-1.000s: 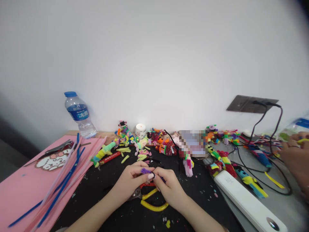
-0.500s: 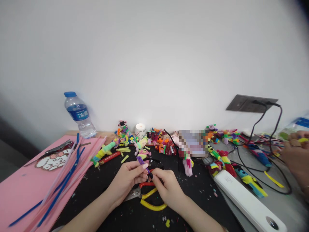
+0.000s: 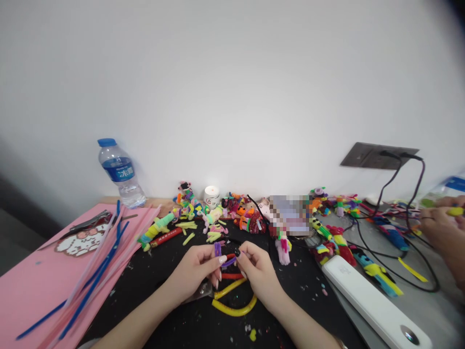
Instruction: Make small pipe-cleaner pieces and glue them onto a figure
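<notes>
Between the thumb and fingers of my left hand [image 3: 199,266] is a small purple pipe cleaner piece [image 3: 218,249], its folded end sticking up. A curved purple strand [image 3: 229,262] runs across to my right hand [image 3: 259,271]. The right fingertips pinch the strand's far end, where a small black fuzzy bit [image 3: 237,252] shows. Below both hands lie scissors [image 3: 236,309] with yellow and red handles, their metal blades partly hidden by my left hand. Short yellow-green pipe cleaner pieces [image 3: 187,225] are scattered just beyond.
Blue pipe cleaners [image 3: 98,276] and pink ones lie on pink sheets [image 3: 22,286] at left, near a water bottle [image 3: 121,172]. Several pipe cleaner figures line the wall. A white device [image 3: 374,300], black cables [image 3: 432,271] and another person's hand [image 3: 441,228] are at right.
My hands have moved apart slightly, the right one upward and rightward with the black bit. The purple strand now spans the gap between them. At right, the other person's hand shifted slightly.
</notes>
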### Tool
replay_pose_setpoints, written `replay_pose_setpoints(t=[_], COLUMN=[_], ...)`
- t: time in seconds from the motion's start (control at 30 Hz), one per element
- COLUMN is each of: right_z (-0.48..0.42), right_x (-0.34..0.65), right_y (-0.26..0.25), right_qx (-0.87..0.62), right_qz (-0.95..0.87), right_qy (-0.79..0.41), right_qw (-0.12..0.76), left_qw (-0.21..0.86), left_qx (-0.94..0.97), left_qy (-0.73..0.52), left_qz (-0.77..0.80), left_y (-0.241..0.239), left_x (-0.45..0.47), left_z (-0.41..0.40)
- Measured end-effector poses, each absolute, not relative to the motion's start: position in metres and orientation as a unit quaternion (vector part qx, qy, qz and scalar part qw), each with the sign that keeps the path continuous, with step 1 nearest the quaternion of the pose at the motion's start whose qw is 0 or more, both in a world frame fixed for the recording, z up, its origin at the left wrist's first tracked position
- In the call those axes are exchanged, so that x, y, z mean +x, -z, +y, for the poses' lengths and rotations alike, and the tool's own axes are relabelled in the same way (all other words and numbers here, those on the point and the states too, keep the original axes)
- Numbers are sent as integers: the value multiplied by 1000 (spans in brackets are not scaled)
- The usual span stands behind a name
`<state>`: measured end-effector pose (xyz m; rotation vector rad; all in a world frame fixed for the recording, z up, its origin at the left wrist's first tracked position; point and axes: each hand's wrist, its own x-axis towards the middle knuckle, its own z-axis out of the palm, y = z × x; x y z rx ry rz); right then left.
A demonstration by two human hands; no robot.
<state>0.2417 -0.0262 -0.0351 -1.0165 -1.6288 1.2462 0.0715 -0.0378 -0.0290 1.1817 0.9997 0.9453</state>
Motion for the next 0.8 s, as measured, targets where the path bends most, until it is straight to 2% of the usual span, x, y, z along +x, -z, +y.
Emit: replay_pose_setpoints(t=[0.2,0.37,0.7,0.8], right_z=[-28,-30,-34,-33], right_x=[243,241,241,241], right_y=[30,29,21,21], right_qx=[-394,-394,-296,-316], right_qz=[-686,-728,-772,-768], right_qy=[-464,-419,-486,-469], right_qw=[399,373,284,300], left_qw=[698,725,784,770], left_qx=[516,520,505,504], left_qy=[-317,-268,-149,-184], left_qz=[382,364,329,345], left_y=[31,26,24,25], left_x=[72,71,64,67], left_z=[-43,-45,-47,-46])
